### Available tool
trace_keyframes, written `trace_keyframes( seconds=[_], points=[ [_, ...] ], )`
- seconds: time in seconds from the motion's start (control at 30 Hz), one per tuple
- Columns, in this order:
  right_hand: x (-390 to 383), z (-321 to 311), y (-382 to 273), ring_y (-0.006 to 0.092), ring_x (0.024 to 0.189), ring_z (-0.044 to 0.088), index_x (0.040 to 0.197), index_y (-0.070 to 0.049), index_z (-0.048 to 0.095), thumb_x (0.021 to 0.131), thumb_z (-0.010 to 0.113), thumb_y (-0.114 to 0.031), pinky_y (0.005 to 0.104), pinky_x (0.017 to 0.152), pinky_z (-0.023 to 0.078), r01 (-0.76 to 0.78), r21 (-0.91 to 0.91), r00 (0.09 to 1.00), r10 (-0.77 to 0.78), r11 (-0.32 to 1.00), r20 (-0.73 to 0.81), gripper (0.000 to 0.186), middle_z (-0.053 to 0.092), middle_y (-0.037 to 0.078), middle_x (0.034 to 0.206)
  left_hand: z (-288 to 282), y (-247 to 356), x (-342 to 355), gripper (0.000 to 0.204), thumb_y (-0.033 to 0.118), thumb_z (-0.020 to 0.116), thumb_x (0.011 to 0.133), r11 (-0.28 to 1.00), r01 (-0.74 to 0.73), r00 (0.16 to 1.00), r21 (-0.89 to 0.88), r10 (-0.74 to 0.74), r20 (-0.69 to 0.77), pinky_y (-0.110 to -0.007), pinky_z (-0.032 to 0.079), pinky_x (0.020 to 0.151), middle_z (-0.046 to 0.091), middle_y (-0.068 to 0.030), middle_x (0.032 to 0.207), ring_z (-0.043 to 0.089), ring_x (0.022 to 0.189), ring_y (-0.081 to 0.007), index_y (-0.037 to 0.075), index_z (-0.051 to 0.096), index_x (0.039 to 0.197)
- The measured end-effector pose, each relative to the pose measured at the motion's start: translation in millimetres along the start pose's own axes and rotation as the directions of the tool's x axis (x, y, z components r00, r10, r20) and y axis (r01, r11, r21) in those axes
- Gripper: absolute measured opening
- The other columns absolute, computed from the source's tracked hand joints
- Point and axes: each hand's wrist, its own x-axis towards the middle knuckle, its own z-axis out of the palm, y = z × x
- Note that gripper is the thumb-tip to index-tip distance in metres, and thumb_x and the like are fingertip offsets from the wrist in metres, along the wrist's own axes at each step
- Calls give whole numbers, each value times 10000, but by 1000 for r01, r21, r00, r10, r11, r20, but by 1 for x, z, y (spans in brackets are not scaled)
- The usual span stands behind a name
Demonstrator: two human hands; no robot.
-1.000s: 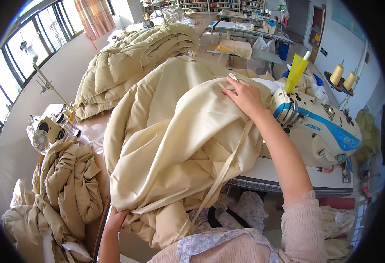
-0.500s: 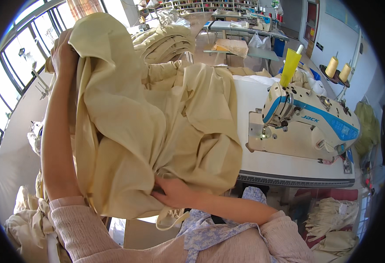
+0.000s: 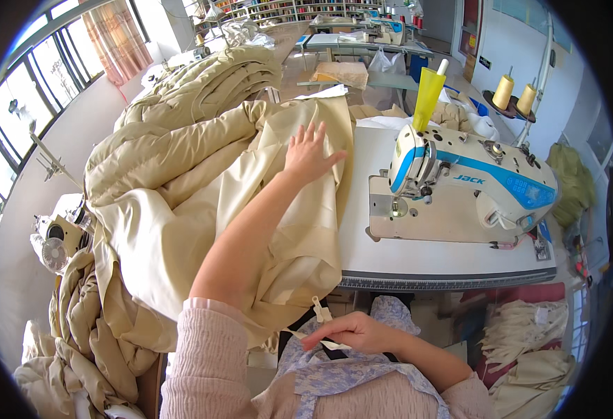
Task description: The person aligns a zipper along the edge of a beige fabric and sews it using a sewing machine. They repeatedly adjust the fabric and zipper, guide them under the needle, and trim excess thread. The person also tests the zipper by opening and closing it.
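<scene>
Both hands are on the cream fabric [image 3: 201, 209], which is heaped across the left end of the table [image 3: 432, 269] beside the sewing machine [image 3: 460, 192]. The left hand [image 3: 311, 155] lies flat on top, fingers spread wide. The right hand [image 3: 352, 330], low near the lap, pinches a thin cream strap [image 3: 318, 312] hanging from the fabric.

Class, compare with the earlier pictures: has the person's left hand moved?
Yes. The left hand has come down from the raised fabric and now lies flat on the cream cloth, nearer the sewing machine.
</scene>
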Motion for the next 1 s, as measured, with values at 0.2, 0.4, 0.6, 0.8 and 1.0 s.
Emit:
trace_keyframes(
  seconds=[0.2,0.4,0.6,0.8,1.0],
  points=[
    [-59,-14,14,127,1087,665,1360,-56,654,1080,461,-87,291,1004,480,-242,33,921,240,970,-305,341,762,62,1124,98,42,40,1108,682,657,854,988,151,984,-3,-150,98,-512,270,1230,226,-202,1673,226,1546,-373,38,188,1624],
    [-85,-44,24,123,1033,671,1313,-28,667,1060,471,-64,296,983,497,-228,21,826,204,974,-525,322,773,78,1050,130,-38,49,223,183,585,926,951,248,959,-184,-268,-94,-492,560,899,710,-208,1132,680,1058,-408,43,705,1052],
    [-14,-112,38,94,970,633,1472,19,507,1081,531,-288,278,884,505,-114,-216,727,-67,970,-683,498,731,96,1223,-13,-91,1,432,124,501,923,399,226,885,-888,-465,16,-319,510,820,676,-70,988,610,881,-177,-36,631,1302],
    [107,-167,-4,45,524,344,1362,52,575,1007,644,-453,257,520,339,61,359,655,234,931,-718,622,728,128,1141,-82,-123,-128,399,317,571,1076,533,314,947,-785,-118,299,-248,468,885,658,20,1032,568,964,-64,-4,643,1303],
    [155,-159,20,249,727,648,1186,43,645,1023,576,-145,370,694,520,-123,-450,581,-303,884,-755,258,722,147,878,-159,-254,-152,382,333,549,1081,532,301,833,-791,-551,-54,-261,510,820,707,7,994,623,879,-82,-3,689,1197]
  ],
)
